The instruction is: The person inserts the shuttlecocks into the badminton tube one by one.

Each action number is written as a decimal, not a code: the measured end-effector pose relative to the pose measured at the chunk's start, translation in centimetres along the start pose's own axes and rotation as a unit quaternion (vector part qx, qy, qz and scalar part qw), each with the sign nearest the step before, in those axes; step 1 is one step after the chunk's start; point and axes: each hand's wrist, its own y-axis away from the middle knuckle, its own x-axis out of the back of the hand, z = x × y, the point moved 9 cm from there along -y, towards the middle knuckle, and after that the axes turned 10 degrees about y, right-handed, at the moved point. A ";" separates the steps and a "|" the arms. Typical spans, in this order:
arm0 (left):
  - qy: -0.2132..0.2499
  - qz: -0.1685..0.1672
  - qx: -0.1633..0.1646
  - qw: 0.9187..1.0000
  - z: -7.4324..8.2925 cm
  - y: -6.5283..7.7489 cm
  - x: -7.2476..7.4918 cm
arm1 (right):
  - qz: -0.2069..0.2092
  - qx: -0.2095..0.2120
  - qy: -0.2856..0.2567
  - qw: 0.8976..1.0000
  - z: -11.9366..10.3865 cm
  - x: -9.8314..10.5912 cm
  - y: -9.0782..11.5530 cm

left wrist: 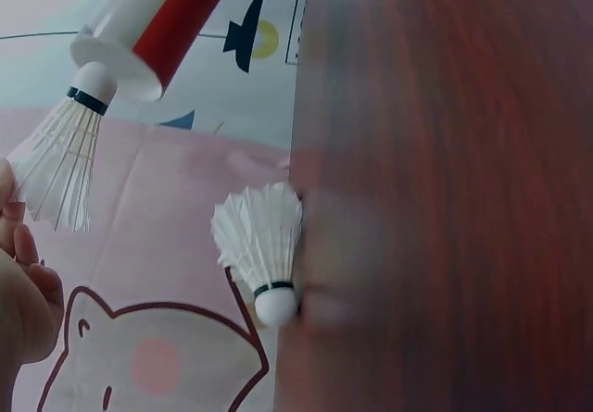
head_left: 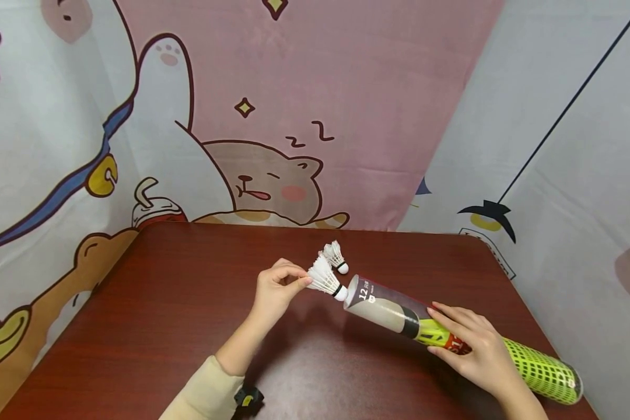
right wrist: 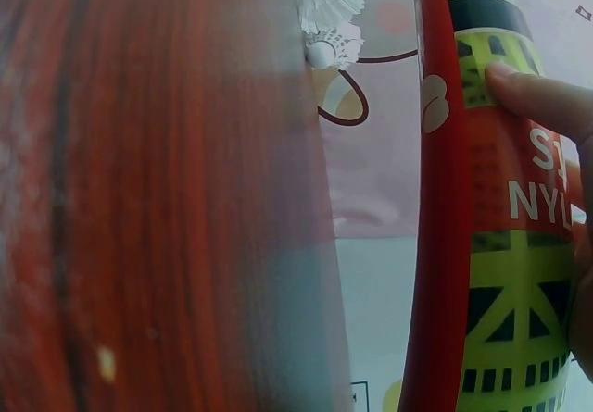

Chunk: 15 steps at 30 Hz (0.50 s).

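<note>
My left hand (head_left: 277,291) pinches a white feather shuttlecock (head_left: 324,277) by the edge of its skirt, between thumb and fingers. Its cork points right, at the open mouth of a long shuttlecock tube (head_left: 380,309). In the left wrist view the cork of this shuttlecock (left wrist: 69,157) meets the rim of the tube (left wrist: 153,28). Farther down the tube, my right hand (head_left: 475,350) grips it around its printed middle and holds it tilted, mouth end higher. Behind the pinched one, another shuttlecock (head_left: 337,257) lies on the table; the left wrist view shows this shuttlecock (left wrist: 259,245) too.
The brown wooden table (head_left: 189,326) ends at a printed cloth (head_left: 388,105) hung behind it and along both sides. A small black object (head_left: 249,400) with a yellow mark sits beside the left sleeve (head_left: 207,391), at the bottom of the head view.
</note>
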 end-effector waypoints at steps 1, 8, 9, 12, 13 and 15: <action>0.000 0.002 -0.001 1.000 -0.1 0.1 -0.2 | 0.001 0.000 0.001 1.000 0.0 0.0 0.0; 0.007 0.005 0.002 1.000 -0.5 0.7 -1.8 | 0.002 0.002 0.000 1.000 0.0 0.1 0.0; 0.008 0.002 0.002 1.000 -0.5 0.8 -2.1 | 0.001 0.002 0.001 1.000 0.0 0.1 0.0; 0.015 -0.005 0.009 1.000 -0.9 1.2 -2.8 | -0.002 0.001 0.000 1.000 0.0 0.0 0.0; 0.016 -0.006 0.011 1.000 -1.0 1.3 -3.1 | -0.003 0.000 0.000 1.000 0.0 0.0 0.0; 0.017 -0.010 0.013 1.000 -1.2 1.5 -3.5 | -0.003 0.000 -0.001 1.000 0.0 0.0 0.0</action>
